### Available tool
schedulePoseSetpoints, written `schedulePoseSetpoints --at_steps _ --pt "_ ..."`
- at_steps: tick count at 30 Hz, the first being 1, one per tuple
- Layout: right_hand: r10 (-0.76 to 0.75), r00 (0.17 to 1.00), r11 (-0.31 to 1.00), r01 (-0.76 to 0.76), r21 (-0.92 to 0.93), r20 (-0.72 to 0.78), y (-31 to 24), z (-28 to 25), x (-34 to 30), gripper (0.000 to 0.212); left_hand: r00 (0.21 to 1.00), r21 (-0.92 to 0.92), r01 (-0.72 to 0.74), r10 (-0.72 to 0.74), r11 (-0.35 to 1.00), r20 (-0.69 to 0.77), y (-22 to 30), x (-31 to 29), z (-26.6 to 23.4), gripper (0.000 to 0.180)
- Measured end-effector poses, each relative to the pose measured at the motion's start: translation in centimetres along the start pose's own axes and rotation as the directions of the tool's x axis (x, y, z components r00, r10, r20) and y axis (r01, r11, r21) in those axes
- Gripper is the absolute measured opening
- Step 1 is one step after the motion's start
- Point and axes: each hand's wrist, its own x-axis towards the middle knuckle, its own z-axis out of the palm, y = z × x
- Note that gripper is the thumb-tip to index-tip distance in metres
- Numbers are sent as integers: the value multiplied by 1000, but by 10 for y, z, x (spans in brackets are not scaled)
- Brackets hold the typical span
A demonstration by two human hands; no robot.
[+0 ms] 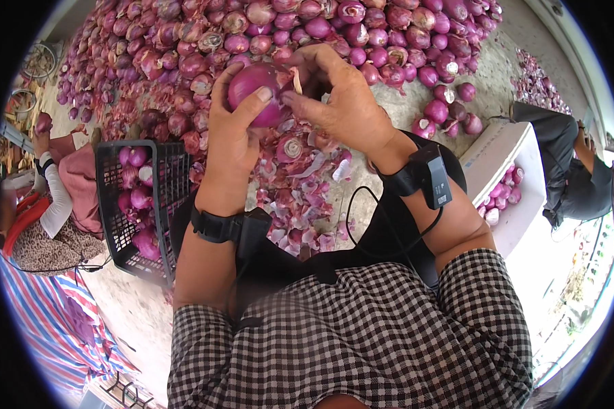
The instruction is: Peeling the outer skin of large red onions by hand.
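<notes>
My left hand (233,116) is wrapped round a large red onion (254,83), its thumb lying across the smooth, shiny skin. On the onion's right side, my right hand (338,99) has thumb and fingers drawn together at a dry, papery flap of onion skin (297,80). Part of the fingertips there is hidden behind the flap. Below both hands, loose onion skins (300,194) lie on the floor between my legs, with another red onion (290,149) among them, its cut end facing up.
Beyond my hands spreads a big heap of red onions (205,41). A black plastic crate (158,198) with onions stands at my left, a white foam box (501,146) with onions at my right. One person (68,170) sits far left, another (566,163) far right.
</notes>
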Motion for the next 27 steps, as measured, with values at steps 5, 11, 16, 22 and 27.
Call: schedulePoseSetpoints --at_steps 5,11,16,22,27 --pt "-179 983 959 182 -215 37 5 -6 3 18 1000 64 -20 19 998 16 1 -2 5 59" --pt "-125 990 992 126 8 -58 11 -2 3 8 1000 83 -20 19 996 8 -3 -2 3 55" --pt "134 988 929 -152 337 77 14 -7 6 12 999 117 -43 40 992 32 -7 -1 2 51" --pt "325 931 719 -358 596 167 15 -5 6 17 996 189 -81 75 979 41 -5 -3 3 48" --pt "407 868 599 -489 633 285 17 -11 7 16 994 186 -71 55 980 90 -2 -6 6 45"
